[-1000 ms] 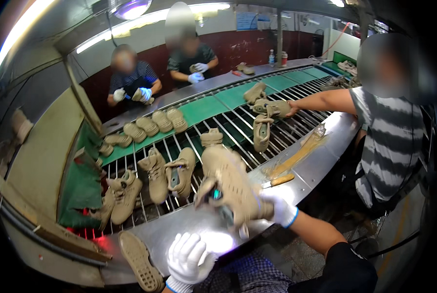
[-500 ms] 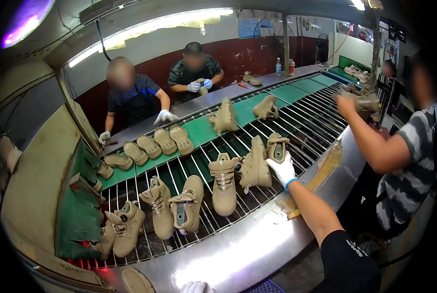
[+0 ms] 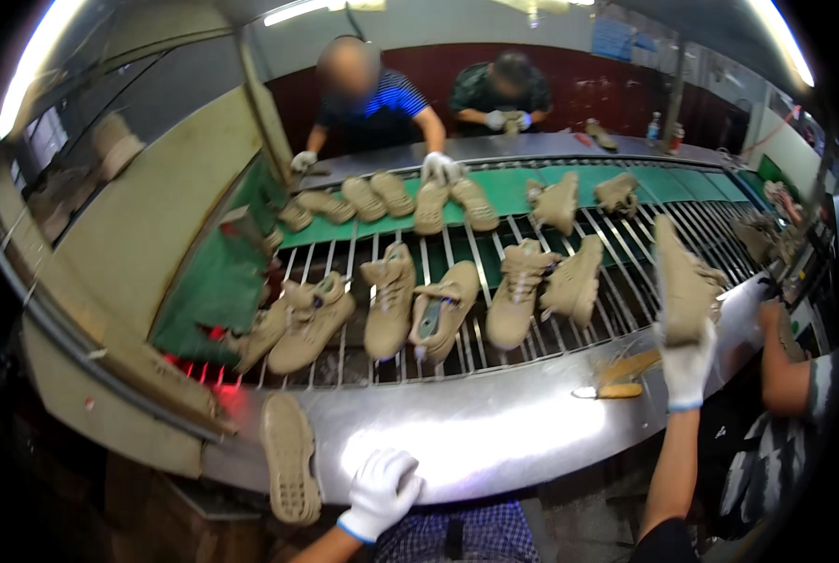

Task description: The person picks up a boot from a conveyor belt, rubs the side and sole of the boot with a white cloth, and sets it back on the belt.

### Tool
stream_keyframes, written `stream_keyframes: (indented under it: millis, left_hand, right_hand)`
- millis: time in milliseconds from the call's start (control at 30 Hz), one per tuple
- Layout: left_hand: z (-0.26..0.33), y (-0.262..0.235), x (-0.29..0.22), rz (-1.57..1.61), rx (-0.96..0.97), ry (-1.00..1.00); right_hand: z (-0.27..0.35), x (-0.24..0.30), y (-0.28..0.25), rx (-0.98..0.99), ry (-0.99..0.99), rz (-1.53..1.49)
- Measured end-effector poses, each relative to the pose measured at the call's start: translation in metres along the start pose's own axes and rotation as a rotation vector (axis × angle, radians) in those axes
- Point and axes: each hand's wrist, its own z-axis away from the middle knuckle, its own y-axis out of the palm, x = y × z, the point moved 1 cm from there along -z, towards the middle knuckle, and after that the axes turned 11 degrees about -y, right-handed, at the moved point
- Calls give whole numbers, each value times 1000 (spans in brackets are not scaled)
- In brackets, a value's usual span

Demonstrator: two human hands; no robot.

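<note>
Holding one tan boot on end, right of centre

Right hand (image 3: pixel 687 366): grip pinching the lower end of the tan boot (image 3: pixel 684 277), lifted above the metal table (image 3: pixel 476 446). Left hand (image 3: pixel 382 488): fingers loosely curled, nothing seen in it, at the near edge.

Progress (judged): one boot picked up; a row of boots (image 3: pixel 391 314) waits on the rod conveyor (image 3: pixel 626 258), neither hand touching them. Loose outsole (image 3: pixel 290 460) lies at left, unattached.

Surroundings: yellow-handled knife (image 3: pixel 619 390) near the raised glove; co-worker's forearm (image 3: pixel 782 375) crowds the right side.
</note>
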Motion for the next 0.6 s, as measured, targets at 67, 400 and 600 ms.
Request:
stream_keyframes:
  millis: [67, 400, 600]
  left_hand:
    - [-22, -15, 3, 20, -186, 123]
    - [-60, -132, 174, -259, -197, -747]
    - [-38, -100, 172, 889, -11, -641]
  right_hand:
    - [67, 23, -6, 276, -55, -179]
    - [303, -77, -9, 194, 852, -331]
    - [346, -87, -8, 164, 1112, -299]
